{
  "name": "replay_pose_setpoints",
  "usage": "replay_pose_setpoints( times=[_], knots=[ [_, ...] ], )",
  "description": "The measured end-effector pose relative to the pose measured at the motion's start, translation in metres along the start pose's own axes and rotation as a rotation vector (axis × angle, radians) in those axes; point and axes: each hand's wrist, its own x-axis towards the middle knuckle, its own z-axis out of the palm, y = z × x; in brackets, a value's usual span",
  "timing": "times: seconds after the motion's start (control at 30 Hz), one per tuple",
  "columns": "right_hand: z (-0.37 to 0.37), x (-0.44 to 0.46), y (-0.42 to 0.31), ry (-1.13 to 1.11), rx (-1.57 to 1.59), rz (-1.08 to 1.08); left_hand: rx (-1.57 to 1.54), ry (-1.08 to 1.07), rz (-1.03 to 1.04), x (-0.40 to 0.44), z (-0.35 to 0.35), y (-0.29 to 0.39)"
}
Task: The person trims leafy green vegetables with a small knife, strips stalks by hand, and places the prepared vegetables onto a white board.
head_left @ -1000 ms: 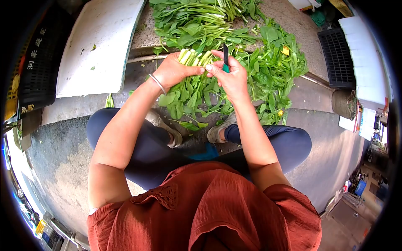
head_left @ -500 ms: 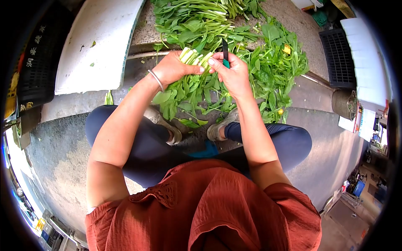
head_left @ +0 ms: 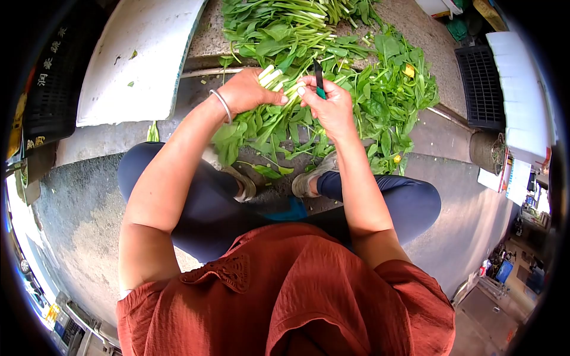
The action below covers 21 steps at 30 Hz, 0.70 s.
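Note:
A bunch of leafy green stalks [head_left: 272,78] is gripped in my left hand [head_left: 248,94], which wears a silver bangle; the pale cut ends point up and the leaves hang down beneath. My right hand [head_left: 331,108] is closed round a knife [head_left: 319,79] with a dark blade and a green handle part, blade pointing up. Its thumb and fingertips touch the stalk ends at the bunch's right side. Loose greens [head_left: 386,98] lie in a heap to the right, and a pile of stalks [head_left: 291,29] lies beyond my hands on the stone step.
A white foam lid [head_left: 139,65] lies at the left, beside a black crate [head_left: 56,77]. On the right are a black basket [head_left: 482,86], a white foam box [head_left: 522,89] and a round pot [head_left: 487,151]. My shoes [head_left: 314,178] rest below the greens.
My left hand has shifted slightly left with the bunch, whose leaves now hang further left. My right hand stays close by with the knife.

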Motion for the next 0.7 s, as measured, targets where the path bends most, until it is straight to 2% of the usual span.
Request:
replay_pose_setpoints(
  times=[0.1,0.2,0.33,0.43,0.47,0.53,0.7],
  knots=[
    [-0.001,-0.002,-0.002,-0.005,-0.011,0.040,0.025,0.027,0.024,-0.001,-0.001,0.004],
    [0.002,-0.002,-0.002,-0.019,0.041,0.084,-0.106,-0.070,0.111,-0.009,0.008,0.009],
    [0.005,-0.002,0.002,-0.036,0.149,0.093,-0.171,-0.091,0.085,-0.003,0.008,-0.002],
    [0.005,-0.003,-0.006,0.003,0.043,0.051,-0.288,-0.148,0.074,-0.006,0.006,0.005],
    [0.003,-0.004,-0.007,0.003,0.044,0.052,-0.238,-0.100,0.078,-0.005,0.005,0.003],
    [-0.003,-0.007,-0.007,-0.134,0.106,0.104,-0.249,-0.105,0.079,-0.002,0.003,0.000],
    [0.008,-0.016,0.002,-0.162,0.149,0.093,-0.179,-0.104,0.103,-0.004,0.005,0.000]
  ],
)
